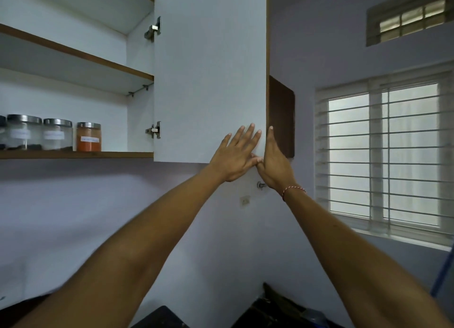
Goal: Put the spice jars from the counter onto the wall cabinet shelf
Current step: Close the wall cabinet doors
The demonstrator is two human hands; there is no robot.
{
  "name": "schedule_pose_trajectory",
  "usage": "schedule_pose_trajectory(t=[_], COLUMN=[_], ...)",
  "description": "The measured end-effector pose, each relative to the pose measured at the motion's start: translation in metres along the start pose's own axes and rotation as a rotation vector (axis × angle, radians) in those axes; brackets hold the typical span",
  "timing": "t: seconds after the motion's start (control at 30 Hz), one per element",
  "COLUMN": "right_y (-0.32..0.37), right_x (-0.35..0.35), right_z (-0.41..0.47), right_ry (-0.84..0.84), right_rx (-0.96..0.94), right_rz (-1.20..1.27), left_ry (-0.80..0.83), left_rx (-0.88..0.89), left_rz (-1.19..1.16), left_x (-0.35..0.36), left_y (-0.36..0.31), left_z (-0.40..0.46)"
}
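Both forearms are bare, no sleeves showing. The right wrist (292, 192) wears a thin twisted thread band (293, 189), seemingly red and white. No rings visible.

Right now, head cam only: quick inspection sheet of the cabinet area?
Surface: bottom cabinet shelf carries jars at its left; the two upper shelves show nothing on them.
Job's things: orange spice jar upright beside two clear steel-lidded jars; another dark-lidded jar is cut off at the frame edge.
Clutter: dark objects at the bottom edge, too dim to identify.
Hands: left hand flat on the open cabinet door, fingers straight; right hand against the door's outer edge, red-and-white thread on its wrist.
Cables: nothing seen.
Surroundings: barred window at right, vent opening above it, small wall switch below the door.
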State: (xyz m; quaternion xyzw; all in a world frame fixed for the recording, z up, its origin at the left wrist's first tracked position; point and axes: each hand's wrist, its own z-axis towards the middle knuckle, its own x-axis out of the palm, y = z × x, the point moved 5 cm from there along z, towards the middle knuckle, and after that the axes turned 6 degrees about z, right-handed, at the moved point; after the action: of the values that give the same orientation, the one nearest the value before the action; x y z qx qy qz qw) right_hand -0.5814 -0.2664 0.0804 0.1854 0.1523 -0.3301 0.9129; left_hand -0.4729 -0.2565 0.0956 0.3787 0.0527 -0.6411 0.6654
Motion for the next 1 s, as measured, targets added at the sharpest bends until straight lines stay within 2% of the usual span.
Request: schedule_pose_trajectory(t=[0.2, 0.33, 0.5, 0.6, 0.67, 0.8, 0.9, 1.0], right_y=[0.015, 0.043, 0.087, 0.126, 0.154, 0.216, 0.266, 0.308], right_x=[0.0, -0.006, -0.007, -0.001, 0.01, 0.036, 0.06, 0.089], right_z=[-0.008, -0.015, -0.019, -0.027, -0.032, -0.035, -0.033, -0.03], right_ry=[-0.126, -0.276, -0.379, -0.391, -0.376, -0.271, -0.067, 0.1], right_rx=[-0.122, -0.11, -0.145, -0.162, -0.154, -0.177, -0.297, -0.373], right_rz=[0.171, 0.248, 0.385, 0.583, 0.749, 0.878, 0.823, 0.788], left_ry=[-0.114, -0.193, -0.217, -0.349, -0.415, -0.46, -0.531, -0.5], left_rx=[-0.09, -0.218, -0.228, -0.386, -0.537, -0.631, -0.676, -0.683], left_rz=[-0.122, -0.25, -0.334, -0.714, -0.928, -1.024, -0.931, -0.739], left_x=[-0.011, -0.033, -0.068, -0.09, -0.103, -0.13, -0.15, -0.164], left_y=[-0.002, 0.012, 0.036, 0.056, 0.077, 0.119, 0.156, 0.192], left_z=[-0.018, -0.034, -0.06, -0.077, -0.086, -0.12, -0.158, -0.193])
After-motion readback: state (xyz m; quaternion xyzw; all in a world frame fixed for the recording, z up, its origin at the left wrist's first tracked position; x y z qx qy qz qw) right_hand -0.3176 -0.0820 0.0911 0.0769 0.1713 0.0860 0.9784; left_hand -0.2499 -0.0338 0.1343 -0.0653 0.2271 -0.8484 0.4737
